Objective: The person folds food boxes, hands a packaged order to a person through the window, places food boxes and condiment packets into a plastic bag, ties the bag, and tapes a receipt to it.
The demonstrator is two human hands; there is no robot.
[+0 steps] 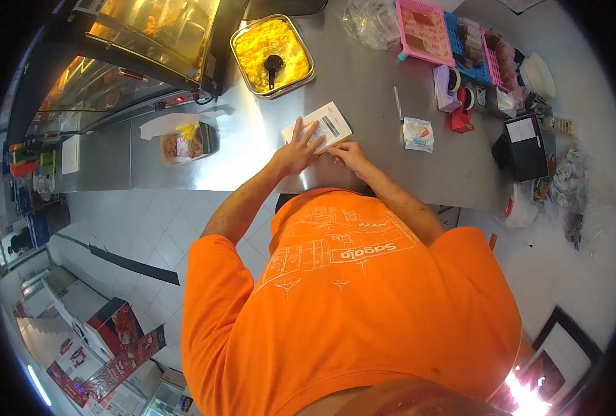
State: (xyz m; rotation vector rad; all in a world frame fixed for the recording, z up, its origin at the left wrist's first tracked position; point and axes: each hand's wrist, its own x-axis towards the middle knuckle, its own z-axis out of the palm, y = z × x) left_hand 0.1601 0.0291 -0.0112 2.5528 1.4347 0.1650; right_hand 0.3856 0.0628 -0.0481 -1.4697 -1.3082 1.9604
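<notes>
One white printed carton [333, 125] lies on the counter [370, 83], just in from the front edge. Left hand [299, 148] spread on top, right hand [349, 157] at its near corner; can't tell if that one's pinching. Risk: uneven pressure could skid it on smooth metal or crease the corner; a forward slip might nudge the yellow food tray [287, 84].

A shiny metal surface [245, 159] runs across the room. On the left, a big black case [141, 61] has glass sides, and yellow light glows inside it. The floor [159, 218] has pale, square tiles. A pale wall [582, 80] stands on the right. Red posters [124, 357] show at the lower left, near a long white lamp [39, 385]. A very bright light [528, 395] glares at the lower right.
</notes>
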